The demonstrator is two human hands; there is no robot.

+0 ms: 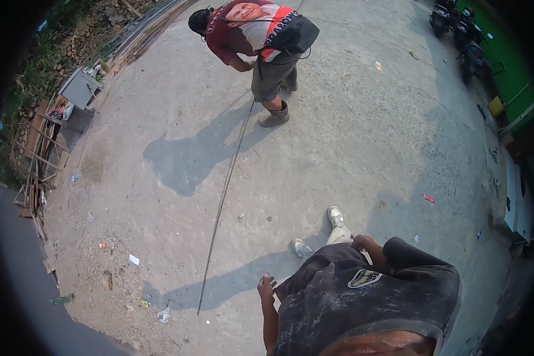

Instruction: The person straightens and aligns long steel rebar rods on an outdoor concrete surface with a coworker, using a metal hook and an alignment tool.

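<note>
My left hand [266, 288] hangs by my side with its fingers apart and holds nothing. My right hand [365, 242] rests against my hip by my dark shirt, its fingers hidden. A long thin steel rod [222, 202] lies on the concrete, and its near end stops a little left of my left hand. At the rod's far end, another person [261, 41] in a red and white shirt and boots bends over it. My two shoes [317, 232] point toward that person.
Scrap timber and a grey box [80, 88] line the left edge beside a bundle of rods [145, 32]. Motorcycles [460, 29] stand at the top right by a green wall [510, 71]. Bits of litter [134, 259] dot the concrete.
</note>
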